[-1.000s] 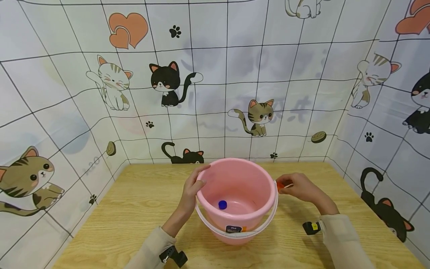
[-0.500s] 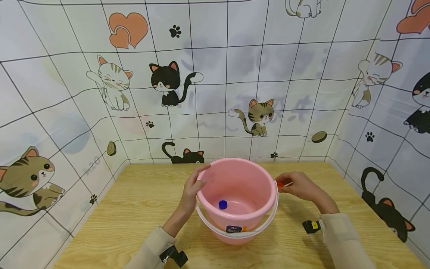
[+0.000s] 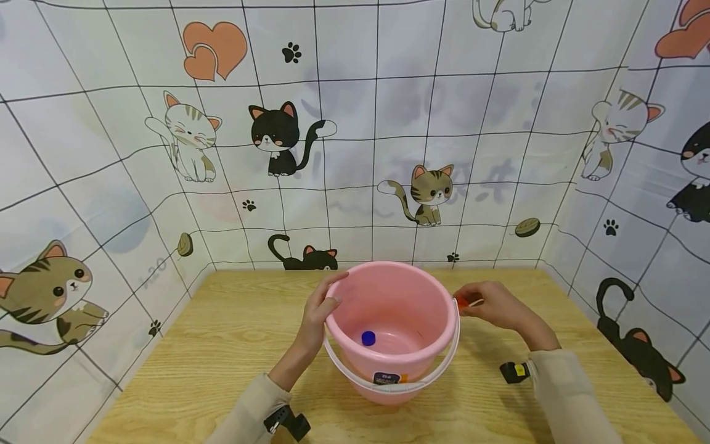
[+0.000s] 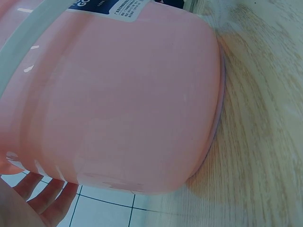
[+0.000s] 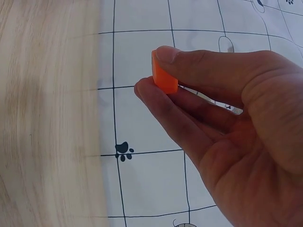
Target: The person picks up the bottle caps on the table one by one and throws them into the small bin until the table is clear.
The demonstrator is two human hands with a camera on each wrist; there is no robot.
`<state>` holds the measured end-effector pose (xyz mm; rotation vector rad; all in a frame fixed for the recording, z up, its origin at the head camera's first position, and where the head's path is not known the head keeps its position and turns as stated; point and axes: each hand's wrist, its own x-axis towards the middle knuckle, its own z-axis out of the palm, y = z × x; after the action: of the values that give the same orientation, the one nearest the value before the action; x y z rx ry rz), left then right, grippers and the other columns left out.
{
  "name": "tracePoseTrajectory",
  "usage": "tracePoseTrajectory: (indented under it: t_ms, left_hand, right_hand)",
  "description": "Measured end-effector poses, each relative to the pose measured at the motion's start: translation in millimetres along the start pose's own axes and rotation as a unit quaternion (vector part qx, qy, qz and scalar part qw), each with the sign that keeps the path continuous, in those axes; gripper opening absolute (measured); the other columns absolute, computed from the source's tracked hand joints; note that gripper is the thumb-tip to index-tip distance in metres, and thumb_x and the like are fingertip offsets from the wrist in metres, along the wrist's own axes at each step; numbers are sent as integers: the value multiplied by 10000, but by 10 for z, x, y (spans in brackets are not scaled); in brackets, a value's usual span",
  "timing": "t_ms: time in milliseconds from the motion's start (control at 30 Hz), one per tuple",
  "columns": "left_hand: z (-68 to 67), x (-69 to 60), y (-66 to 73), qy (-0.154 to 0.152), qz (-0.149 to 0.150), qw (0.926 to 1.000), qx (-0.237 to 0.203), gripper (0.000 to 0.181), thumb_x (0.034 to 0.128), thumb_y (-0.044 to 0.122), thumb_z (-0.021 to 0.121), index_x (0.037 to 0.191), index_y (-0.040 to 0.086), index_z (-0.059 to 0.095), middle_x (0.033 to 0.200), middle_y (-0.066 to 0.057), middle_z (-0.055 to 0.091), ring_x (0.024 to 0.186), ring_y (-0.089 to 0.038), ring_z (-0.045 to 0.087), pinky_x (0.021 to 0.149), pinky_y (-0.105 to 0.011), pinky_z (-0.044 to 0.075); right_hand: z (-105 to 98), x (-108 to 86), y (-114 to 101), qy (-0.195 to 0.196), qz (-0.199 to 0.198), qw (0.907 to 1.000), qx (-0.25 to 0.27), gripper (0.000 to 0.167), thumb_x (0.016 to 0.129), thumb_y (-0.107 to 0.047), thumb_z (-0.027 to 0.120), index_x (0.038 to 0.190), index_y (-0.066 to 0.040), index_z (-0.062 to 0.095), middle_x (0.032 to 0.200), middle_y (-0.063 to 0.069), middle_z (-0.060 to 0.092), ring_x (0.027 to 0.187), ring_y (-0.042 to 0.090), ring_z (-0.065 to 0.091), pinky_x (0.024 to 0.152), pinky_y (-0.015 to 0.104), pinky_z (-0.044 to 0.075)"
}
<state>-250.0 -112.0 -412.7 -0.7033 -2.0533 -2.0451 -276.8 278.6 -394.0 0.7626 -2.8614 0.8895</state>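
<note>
A pink bucket (image 3: pixel 363 364) stands on the table, its mouth tilted toward me in the head view. My left hand (image 3: pixel 316 317) grips its left rim, thumb on the inner side; in the left wrist view fingers (image 4: pixel 59 201) lie along the outer wall. The white bail handle (image 3: pixel 396 388) hangs down at the front. Inside, on the bottom, lies a small round blue cap-like piece (image 3: pixel 368 338). Just right of the rim, my right hand (image 3: pixel 499 306) pinches a small flat-sided orange piece (image 5: pixel 164 75) between thumb and fingertips, apart from the table.
The wooden table (image 3: pixel 244 308) runs back to a white cloth wall (image 3: pixel 349 154) printed with cats and grid lines, which also closes both sides. A dark label (image 3: pixel 386 378) is on the bucket's front. A small black camera (image 3: pixel 514 372) sits at the right wrist.
My right hand with the orange piece has risen very slightly. The left hand, the bucket and the blue piece stay where they were.
</note>
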Motion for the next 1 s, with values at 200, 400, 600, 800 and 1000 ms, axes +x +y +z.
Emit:
tracePoseTrajectory:
  t_ms: [200, 400, 600, 800, 1000]
  left_hand:
    - [1, 14, -18, 25, 9, 10000, 2, 522, 937, 177, 473, 1451, 135, 552, 1442, -167, 559, 1185, -411, 599, 953, -488, 584]
    - [4, 19, -6, 22, 59, 10000, -40, 517, 936, 178, 475, 1445, 135, 556, 1431, -172, 572, 1187, -424, 596, 949, -487, 585]
    - [2, 15, 2, 32, 76, 9999, -98, 518, 930, 177, 480, 1440, 135, 558, 1433, -179, 570, 1198, -429, 588, 964, -503, 577]
    - [0, 9, -9, 28, 29, 10000, -87, 517, 938, 175, 475, 1447, 130, 554, 1428, -175, 569, 1179, -428, 600, 952, -497, 584]
    - [1, 1, -18, 54, -43, 10000, -5, 510, 944, 184, 474, 1446, 145, 557, 1447, -148, 558, 1196, -421, 596, 966, -509, 577]
  right_hand:
    - [-39, 19, -31, 18, -48, 10000, -8, 251, 914, -135, 767, 1147, -44, 752, 1073, 79, 770, 986, 252, 734, 843, 384, 624]
    - [-81, 55, -48, 22, -41, 9999, -113, 269, 903, -120, 772, 1150, -17, 746, 1059, 80, 770, 977, 243, 729, 823, 324, 612]
    - [-124, 89, -80, 54, -66, 9997, -235, 281, 892, -87, 763, 1157, 4, 740, 1047, 92, 768, 968, 261, 730, 797, 308, 605]
    - [-150, 94, -104, 57, -75, 9997, -238, 268, 895, -86, 765, 1149, -3, 746, 1049, 87, 772, 967, 252, 733, 808, 338, 616]
    - [-192, 108, -163, -11, 56, 10000, -30, 264, 917, -98, 750, 1161, 1, 737, 1068, 101, 767, 1004, 273, 729, 848, 401, 626]
